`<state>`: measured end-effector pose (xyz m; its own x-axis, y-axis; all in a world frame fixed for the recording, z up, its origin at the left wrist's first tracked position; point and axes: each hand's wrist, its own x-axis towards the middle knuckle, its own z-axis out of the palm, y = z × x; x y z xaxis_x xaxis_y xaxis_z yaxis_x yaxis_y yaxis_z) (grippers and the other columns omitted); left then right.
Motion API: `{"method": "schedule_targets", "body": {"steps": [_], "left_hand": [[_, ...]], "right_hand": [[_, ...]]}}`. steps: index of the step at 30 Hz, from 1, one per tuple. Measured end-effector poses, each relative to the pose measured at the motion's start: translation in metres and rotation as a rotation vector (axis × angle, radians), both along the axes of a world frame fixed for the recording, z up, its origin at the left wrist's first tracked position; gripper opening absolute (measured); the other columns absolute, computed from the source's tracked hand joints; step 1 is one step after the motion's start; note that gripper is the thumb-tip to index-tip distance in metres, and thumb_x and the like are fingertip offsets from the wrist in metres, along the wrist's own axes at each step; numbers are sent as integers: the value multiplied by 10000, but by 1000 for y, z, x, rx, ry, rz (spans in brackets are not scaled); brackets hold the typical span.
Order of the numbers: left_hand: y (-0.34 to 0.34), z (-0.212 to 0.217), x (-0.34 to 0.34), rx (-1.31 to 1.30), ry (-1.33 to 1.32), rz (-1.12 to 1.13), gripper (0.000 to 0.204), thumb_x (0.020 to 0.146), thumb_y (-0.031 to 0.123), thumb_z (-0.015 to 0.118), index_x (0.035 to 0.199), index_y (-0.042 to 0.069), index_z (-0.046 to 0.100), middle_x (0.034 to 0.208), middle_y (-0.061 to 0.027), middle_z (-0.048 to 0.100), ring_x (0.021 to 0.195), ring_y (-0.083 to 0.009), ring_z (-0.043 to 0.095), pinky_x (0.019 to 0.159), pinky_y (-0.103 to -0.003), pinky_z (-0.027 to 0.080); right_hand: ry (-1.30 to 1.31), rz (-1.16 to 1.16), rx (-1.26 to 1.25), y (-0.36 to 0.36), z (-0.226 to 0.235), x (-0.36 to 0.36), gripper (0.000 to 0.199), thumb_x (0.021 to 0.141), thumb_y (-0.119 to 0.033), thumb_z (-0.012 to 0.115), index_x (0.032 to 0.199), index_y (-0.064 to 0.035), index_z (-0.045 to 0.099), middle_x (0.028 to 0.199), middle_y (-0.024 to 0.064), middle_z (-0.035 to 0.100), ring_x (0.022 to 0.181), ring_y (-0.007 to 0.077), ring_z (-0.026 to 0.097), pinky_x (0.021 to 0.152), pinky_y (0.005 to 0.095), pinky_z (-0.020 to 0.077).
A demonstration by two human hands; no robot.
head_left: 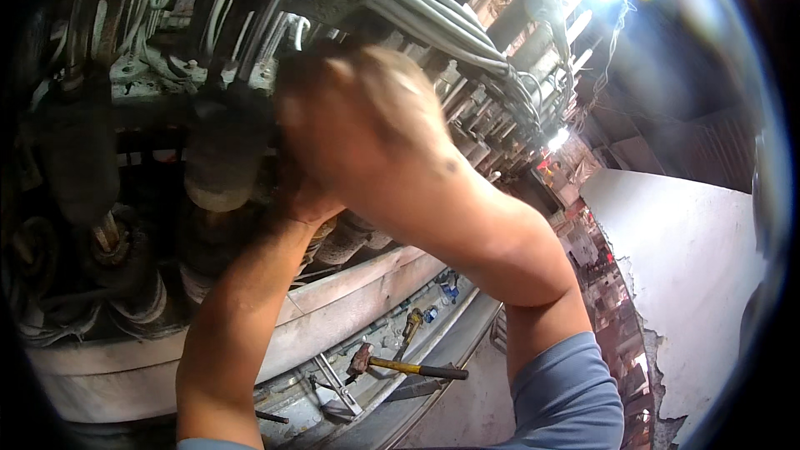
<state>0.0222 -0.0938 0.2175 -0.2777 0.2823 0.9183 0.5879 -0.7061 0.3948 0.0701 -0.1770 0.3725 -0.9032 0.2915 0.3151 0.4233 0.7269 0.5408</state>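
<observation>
My right hand (358,112) is raised in front of a large machine, smeared by motion. Its fingers cannot be made out, nor whether anything is in them. Below and behind it, my left hand (307,198) reaches in among the machine's parts, mostly covered by the right hand and wrist. The left fingers are hidden. Close by on the left hangs a dark cylinder (223,154) with a worn, paler lower end. A second dark cylinder (79,150) hangs farther left, above a round fitting with a threaded-looking rod (107,233).
A pale curved rail (350,304) runs along the machine's front. On the ledge below lie a hammer (408,367) with a yellow and black handle and a brass-coloured tool (412,325). Bundled cables (417,17) cross overhead. A white panel (683,242) stands at the right.
</observation>
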Motion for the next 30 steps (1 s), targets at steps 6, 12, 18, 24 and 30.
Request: {"method": "schedule_targets", "body": {"steps": [6,12,18,24,30], "left_hand": [[-26,13,-14,-35,-56,-22,672,774,344,840,1279,0,559,1213,-236,645,1128,-428,628,966,-486,518],[-26,5,-5,-8,-72,-38,865,786,357,873,1464,30,446,1320,-245,591,1193,-424,597,1020,-497,495],[-30,14,-2,-165,-57,-26,894,794,384,883,1489,50,429,1341,-257,582,1230,-417,592,1037,-483,495],[-21,3,-2,-15,-78,46,911,789,462,868,1497,85,435,1301,-233,606,1163,-433,599,989,-526,493],[-21,0,-4,15,-99,6,901,798,472,851,1497,84,435,1324,-211,599,1182,-427,580,1000,-545,478]], "right_hand": [[134,370,247,-9,14,32,158,800,-130,700,948,-76,713,873,108,664,804,291,677,691,411,553],[411,290,85,31,-8,108,391,746,-92,810,1124,-27,735,995,152,707,913,343,692,786,421,572],[336,440,65,63,-16,117,417,729,-64,816,1137,-45,736,1047,142,717,919,333,690,810,414,571],[372,470,-126,79,-13,117,313,750,-34,803,1060,-43,757,989,126,734,905,320,698,791,402,565],[318,484,-50,77,-12,111,341,707,-32,800,1044,-54,755,1011,122,723,915,313,693,787,401,570]]}}
